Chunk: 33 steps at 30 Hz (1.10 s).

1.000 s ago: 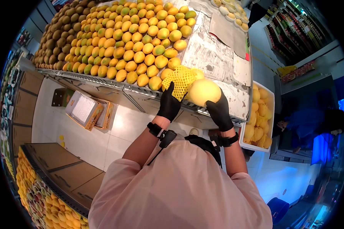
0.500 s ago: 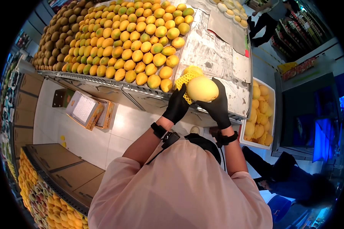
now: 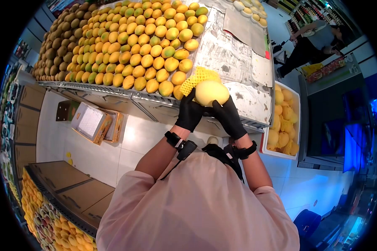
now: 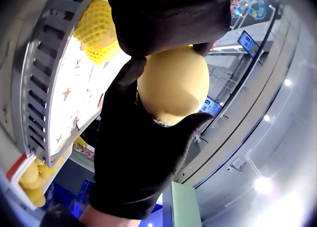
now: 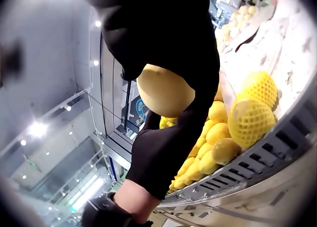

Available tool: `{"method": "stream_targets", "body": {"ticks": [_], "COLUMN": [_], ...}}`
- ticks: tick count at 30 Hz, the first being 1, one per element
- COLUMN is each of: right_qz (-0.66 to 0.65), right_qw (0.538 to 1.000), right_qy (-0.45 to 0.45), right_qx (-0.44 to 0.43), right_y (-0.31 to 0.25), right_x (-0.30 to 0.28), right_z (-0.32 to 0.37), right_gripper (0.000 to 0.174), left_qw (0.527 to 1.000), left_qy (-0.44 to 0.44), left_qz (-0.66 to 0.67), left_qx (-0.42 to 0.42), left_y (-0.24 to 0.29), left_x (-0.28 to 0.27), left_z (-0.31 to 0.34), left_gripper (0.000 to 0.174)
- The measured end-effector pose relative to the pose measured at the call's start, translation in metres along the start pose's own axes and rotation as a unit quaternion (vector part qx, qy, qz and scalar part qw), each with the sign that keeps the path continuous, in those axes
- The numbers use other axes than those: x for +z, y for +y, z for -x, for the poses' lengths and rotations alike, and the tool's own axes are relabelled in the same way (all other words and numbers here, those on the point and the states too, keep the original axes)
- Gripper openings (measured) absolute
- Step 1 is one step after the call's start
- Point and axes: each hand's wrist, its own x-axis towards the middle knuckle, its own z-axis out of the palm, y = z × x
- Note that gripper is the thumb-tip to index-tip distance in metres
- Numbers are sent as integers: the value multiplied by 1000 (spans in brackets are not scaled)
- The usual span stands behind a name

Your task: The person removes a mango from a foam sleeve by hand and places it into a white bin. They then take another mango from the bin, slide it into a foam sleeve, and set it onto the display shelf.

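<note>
Both hands wear black gloves and hold one bare pale-yellow mango (image 3: 211, 93) between them above the shelf's front edge. My left hand (image 3: 190, 111) cups its left side and my right hand (image 3: 226, 115) its right side, fingers curled round it. In the left wrist view the mango (image 4: 173, 86) sits between the two gloves. The right wrist view shows the mango (image 5: 165, 90) under my right hand (image 5: 163, 29). Mangoes in yellow foam net (image 3: 197, 79) lie on the shelf just beyond the hands, and a netted mango (image 5: 250, 120) shows on the shelf edge.
A big sloped display of yellow-green mangoes (image 3: 134, 46) fills the shelf to the left, with paper lining (image 3: 230, 54) bare to the right. A white crate (image 3: 298, 104) of mangoes stands at right. An open cardboard box (image 3: 94, 121) lies on the floor. A person (image 3: 314, 39) stands far right.
My left hand has left the yellow foam net and closed on the bare mango. Both hands have drawn together and shifted slightly left. The person behind has moved to the upper right.
</note>
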Motion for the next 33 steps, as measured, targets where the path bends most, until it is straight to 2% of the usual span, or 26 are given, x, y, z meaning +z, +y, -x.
{"method": "stream_targets", "body": {"ticks": [3, 6, 7, 9, 12, 15, 18, 19, 20, 21, 23, 25, 28, 31, 33], "right_qz": [-121, -125, -65, 55, 237, 239, 339, 331, 322, 314, 292, 277, 274, 281, 270], "right_qw": [990, 989, 995, 995, 961, 953, 909, 913, 916, 920, 928, 934, 936, 934, 942], "right_qy": [-59, -71, -73, -77, -10, 15, 40, 36, 33, 30, 37, 52, 79, 89, 81], "right_qx": [-26, -13, -21, -37, -143, -187, -241, -238, -236, -233, -229, -218, -208, -201, -182], "right_y": [6, 8, 11, 15, 9, -2, 6, 7, 6, 4, 2, 7, 12, 9, -2], "right_x": [-9, -18, -25, -33, -29, -24, -31, -33, -30, -26, -20, -18, -19, -18, -19], "right_z": [-5, -7, -10, -16, -13, -14, -23, -22, -18, -17, -14, -10, -11, -11, -9], "right_gripper": [56, 55, 58, 63, 77, 89, 95, 96, 97, 98, 99, 99, 97, 91, 81], "left_qw": [977, 948, 938, 938, 943, 950, 956, 959, 992, 996, 956, 925, 939, 992, 979], "left_qy": [20, 35, 35, 45, 65, 57, 33, 24, 15, 5, -18, -39, -38, -9, 6], "left_qz": [207, 310, 338, 339, 319, 290, 265, 257, 89, -82, -293, -376, -341, -94, 125], "left_qx": [-42, -59, -62, -60, -73, -104, -118, -119, -82, -42, 11, 36, -1, -89, -159], "left_y": [11, 19, 19, 18, 18, 8, 2, 3, 8, 13, 20, 20, 14, 13, 10], "left_x": [3, 6, 5, 3, 1, -5, -2, 1, 5, 9, 12, 12, 10, 10, 4], "left_z": [2, -1, -2, -6, -7, -7, -7, -7, -4, 1, 4, 5, 7, 7, 2], "left_gripper": [40, 45, 46, 46, 46, 46, 42, 40, 38, 37, 35, 35, 33, 35, 39]}}
